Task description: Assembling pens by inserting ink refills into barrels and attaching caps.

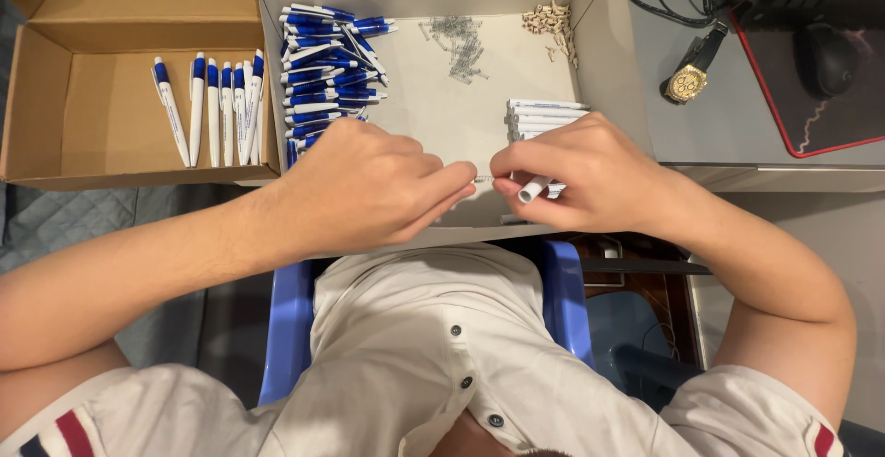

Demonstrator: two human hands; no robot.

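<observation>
1. Two bare hands meet over the front edge of the white tray [433, 116], a shallow cardboard box with smooth, pale walls; take this tray as your landmark.
2. Your left hand [364, 185] is curled, with thumb and forefinger pressed together on something thin; it looks like a small metal spring [482, 179], but it is too small to say for sure.
3. Your right hand [590, 176] is clamped around a white pen barrel [534, 189], a smooth plastic tube whose open round end points toward your left fingertips.
4. That barrel sits just above the tray's front edge, right of its middle, and the thin piece lies between the two hands, just beside the barrel's mouth.
5. Inside the tray, on its left side, lies a loose heap of blue-and-white pen parts [327, 75], glossy and slim.
6. Near the tray's back wall, a scatter of thin grey wire springs [456, 44] rests in the middle, and a small pile of pale beige bits [553, 26] sits in the right back corner.
7. On the tray's right side, just behind your right hand, is a neat stack of white barrels [544, 116].
8. Left of the tray stands a brown corrugated box [55, 116] with a row of finished white pens with blue clips [212, 107] lying side by side.
9. Right of the tray, on a grey desk, lie a gold-faced wristwatch [690, 79] and a dark mouse [825, 59] on a red-edged pad.
</observation>
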